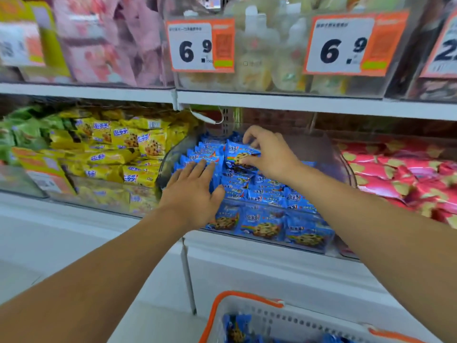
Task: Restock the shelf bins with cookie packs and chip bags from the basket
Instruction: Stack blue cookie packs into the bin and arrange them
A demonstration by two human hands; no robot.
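A clear shelf bin [333, 154] in the middle holds several blue cookie packs [262, 226]. My right hand [269, 154] pinches one blue cookie pack [238, 154] between thumb and fingers at the top of the pile. With straight fingers, my left hand [193, 191] lies flat on the blue packs at the bin's left side. At the bottom edge sits a white basket [249, 300] with orange handles, with more blue cookie packs [235, 328] inside.
Left of the blue bin, yellow cookie packs [128, 149] and green packs [27, 129] fill their bins. Red and pink bags [400, 174] lie in the bin to the right. The upper shelf [272, 102] carries clear bins with price tags [201, 45].
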